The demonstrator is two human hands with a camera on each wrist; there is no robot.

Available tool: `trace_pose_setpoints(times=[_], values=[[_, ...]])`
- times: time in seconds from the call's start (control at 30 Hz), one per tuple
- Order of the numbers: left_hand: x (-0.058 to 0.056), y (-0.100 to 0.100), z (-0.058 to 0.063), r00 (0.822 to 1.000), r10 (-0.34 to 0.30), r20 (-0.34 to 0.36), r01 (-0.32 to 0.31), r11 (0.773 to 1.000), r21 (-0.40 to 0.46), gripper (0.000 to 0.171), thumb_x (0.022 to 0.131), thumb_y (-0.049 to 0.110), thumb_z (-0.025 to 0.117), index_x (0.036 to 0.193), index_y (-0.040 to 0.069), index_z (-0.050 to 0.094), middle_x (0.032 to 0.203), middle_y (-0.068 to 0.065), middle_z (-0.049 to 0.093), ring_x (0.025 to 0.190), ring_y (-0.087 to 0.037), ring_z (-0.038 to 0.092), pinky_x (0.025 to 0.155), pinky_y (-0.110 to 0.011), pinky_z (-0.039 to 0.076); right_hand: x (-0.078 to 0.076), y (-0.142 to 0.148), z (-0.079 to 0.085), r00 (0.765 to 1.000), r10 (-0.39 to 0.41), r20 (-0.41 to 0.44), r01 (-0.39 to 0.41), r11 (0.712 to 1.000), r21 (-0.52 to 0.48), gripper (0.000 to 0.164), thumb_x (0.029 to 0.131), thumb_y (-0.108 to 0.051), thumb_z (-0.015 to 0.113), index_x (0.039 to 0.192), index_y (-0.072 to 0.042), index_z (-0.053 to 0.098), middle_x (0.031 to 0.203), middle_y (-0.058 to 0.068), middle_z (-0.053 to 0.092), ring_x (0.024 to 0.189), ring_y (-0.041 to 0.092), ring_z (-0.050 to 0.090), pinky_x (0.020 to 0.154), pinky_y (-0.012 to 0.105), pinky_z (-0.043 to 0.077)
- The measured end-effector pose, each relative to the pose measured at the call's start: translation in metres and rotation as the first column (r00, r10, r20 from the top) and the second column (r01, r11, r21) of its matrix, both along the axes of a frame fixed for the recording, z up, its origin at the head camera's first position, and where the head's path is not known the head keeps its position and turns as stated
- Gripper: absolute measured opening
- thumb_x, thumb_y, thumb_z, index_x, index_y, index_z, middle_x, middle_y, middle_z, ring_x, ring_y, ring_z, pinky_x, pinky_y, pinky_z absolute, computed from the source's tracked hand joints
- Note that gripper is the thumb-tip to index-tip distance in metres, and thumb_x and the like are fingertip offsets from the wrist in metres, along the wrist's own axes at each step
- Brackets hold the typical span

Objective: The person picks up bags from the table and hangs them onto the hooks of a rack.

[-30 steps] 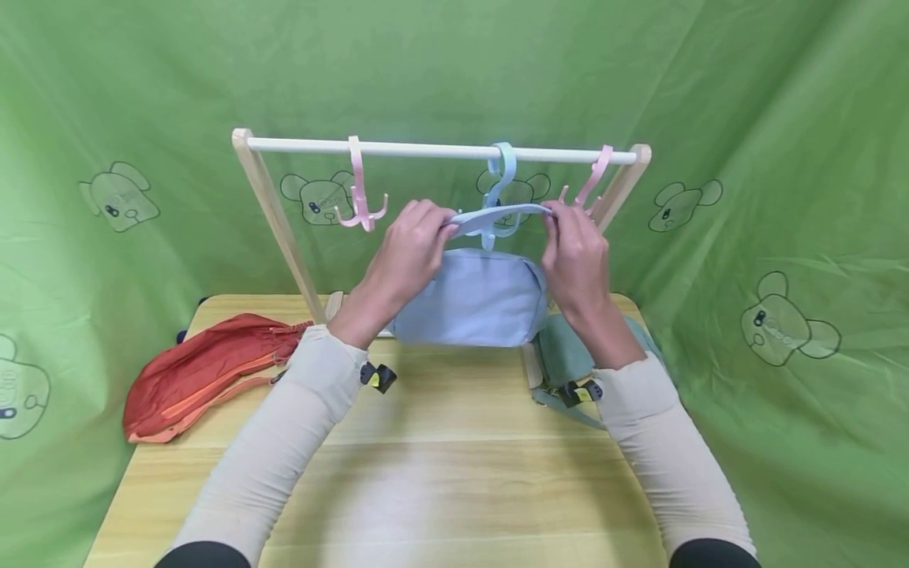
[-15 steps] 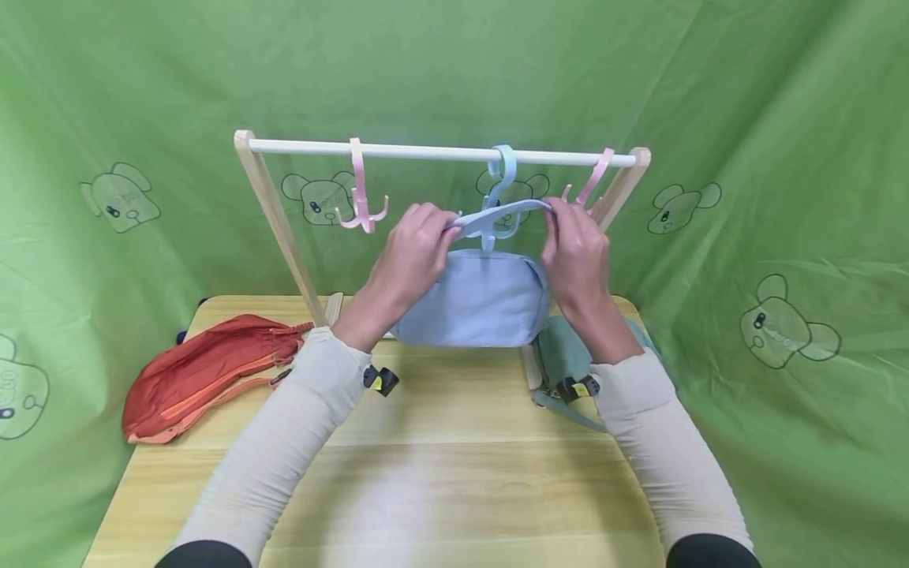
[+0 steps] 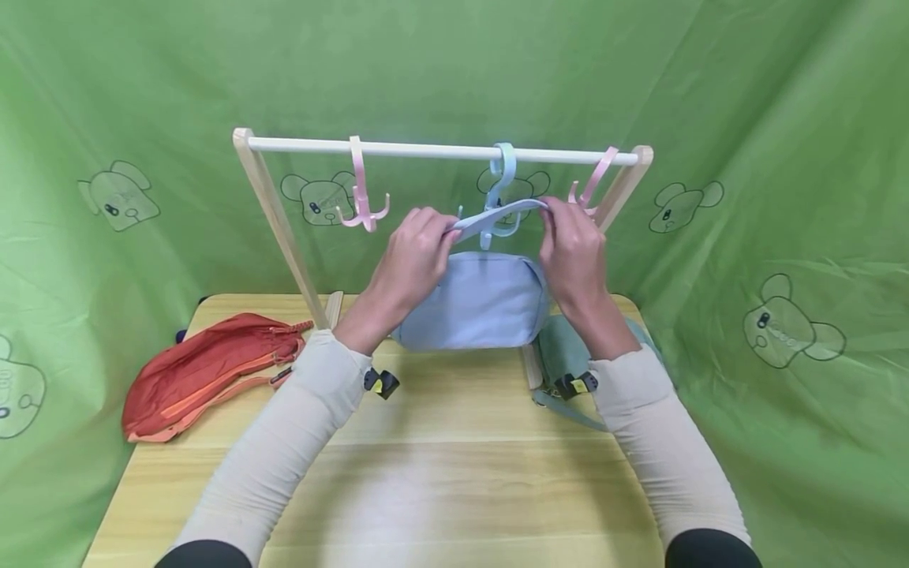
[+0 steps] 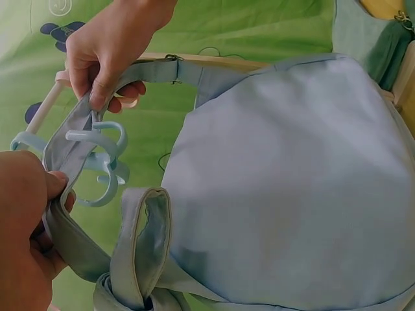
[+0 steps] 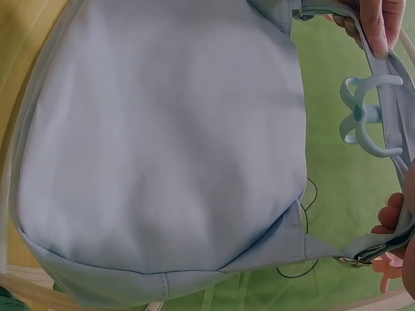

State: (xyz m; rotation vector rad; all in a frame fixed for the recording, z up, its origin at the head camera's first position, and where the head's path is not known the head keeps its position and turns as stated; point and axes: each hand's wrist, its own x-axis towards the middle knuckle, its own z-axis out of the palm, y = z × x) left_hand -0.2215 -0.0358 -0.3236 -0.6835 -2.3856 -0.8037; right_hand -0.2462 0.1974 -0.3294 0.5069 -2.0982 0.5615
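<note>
A light blue bag [image 3: 476, 304] hangs in the air above the worktop [image 3: 440, 489], strap end up and body below, just in front of a hanging rail [image 3: 426, 150]. From the head view the body is foreshortened, its longer visible side running left to right. In both wrist views it lies sideways, strap toward the left edge in the left wrist view and the right edge in the right wrist view.

The left hand [image 3: 412, 256] and right hand [image 3: 577, 252] each pinch the strap [image 3: 500, 214], thumb against fingers, with a short length bowed between them. That length crosses in front of the blue hook [image 3: 507, 166]; whether it rests on a prong I cannot tell. A metal buckle [image 4: 174, 69] sits near the right hand, and a loose loop [image 4: 123, 272] stands out near the left.

The left hand and forearm hide the bag's left edge, and each wrist view cuts off part of its body. Of the 2 pink hooks [image 3: 360, 185], the right is partly covered by the right hand. A green bag [image 3: 561, 347] lies half behind the right forearm; a red bag [image 3: 213, 371] lies at left. Faint lettering on the green curtain [image 3: 454, 71]'s cartoon heads is too blurred to read.
</note>
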Motion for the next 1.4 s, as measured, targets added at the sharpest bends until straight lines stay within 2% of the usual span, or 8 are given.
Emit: trace_pose_setpoints(times=[0.3,0.47,0.63,0.7,0.87,1.23,1.4], values=[[0.000,-0.002,-0.004,1.000,-0.002,0.026,0.001,1.000,0.017,0.023,0.104,0.013,0.060,0.116,-0.004,0.072,0.104,-0.016,0.072,0.096,-0.027,0.065,0.087,-0.033,0.058,0.002,0.000,-0.007,0.999,0.036,0.040,-0.036,0.999,0.005,0.023,0.105,-0.005,0.056,0.115,0.011,0.068,0.102,0.030,0.072,0.091,0.043,0.071,0.087,0.049,0.063],[-0.001,-0.003,-0.006,0.998,0.007,0.065,-0.008,1.000,0.019,0.026,0.106,0.015,0.058,0.117,-0.004,0.071,0.104,-0.015,0.071,0.097,-0.027,0.064,0.088,-0.034,0.057,0.003,0.000,-0.011,0.996,0.060,0.072,-0.059,0.998,-0.025,0.021,0.103,-0.003,0.058,0.114,0.012,0.067,0.103,0.030,0.071,0.092,0.043,0.069,0.087,0.050,0.063],[0.000,-0.003,-0.008,0.995,0.014,0.094,-0.016,1.000,0.016,0.027,0.107,0.016,0.056,0.118,-0.004,0.070,0.104,-0.015,0.071,0.098,-0.028,0.064,0.089,-0.035,0.057,0.005,0.001,-0.013,0.991,0.079,0.106,-0.077,0.997,-0.019,0.023,0.105,-0.005,0.056,0.113,0.013,0.066,0.101,0.030,0.071,0.090,0.042,0.068,0.097,0.052,0.059],[0.000,-0.003,-0.008,0.994,0.017,0.106,-0.019,1.000,0.013,0.028,0.107,0.017,0.055,0.118,-0.004,0.070,0.104,-0.016,0.071,0.098,-0.028,0.064,0.090,-0.036,0.057,0.005,0.002,-0.014,0.990,0.083,0.112,-0.082,0.997,-0.015,0.024,0.105,-0.007,0.055,0.111,0.013,0.066,0.099,0.030,0.071,0.086,0.042,0.067,0.092,0.051,0.060],[-0.001,-0.003,-0.011,0.990,0.025,0.142,-0.027,1.000,0.014,0.030,0.108,0.019,0.053,0.118,-0.004,0.070,0.104,-0.015,0.071,0.100,-0.028,0.064,0.092,-0.037,0.057,0.008,0.002,-0.018,0.988,0.088,0.127,-0.087,0.996,-0.016,0.026,0.106,-0.011,0.055,0.108,0.013,0.066,0.093,0.028,0.069,0.076,0.039,0.063,0.068,0.046,0.058],[-0.002,-0.004,-0.019,0.976,0.043,0.212,-0.046,0.999,0.010,0.030,0.109,0.020,0.051,0.115,-0.003,0.070,0.104,-0.015,0.070,0.102,-0.029,0.063,0.094,-0.040,0.056,0.013,0.000,-0.022,0.970,0.121,0.209,-0.114,0.992,-0.049,0.029,0.108,-0.013,0.052,0.103,0.011,0.067,0.083,0.025,0.065,0.067,0.034,0.057,0.063,0.042,0.054],[-0.002,-0.005,-0.024,0.973,0.046,0.225,-0.050,0.999,0.012,0.031,0.110,0.022,0.050,0.114,-0.002,0.070,0.104,-0.015,0.070,0.103,-0.030,0.063,0.095,-0.041,0.056,0.015,-0.001,-0.020,0.947,0.159,0.279,-0.142,0.987,-0.079,0.032,0.109,-0.016,0.049,0.102,0.010,0.067,0.076,0.020,0.062,0.064,0.030,0.054,0.061,0.037,0.049]])
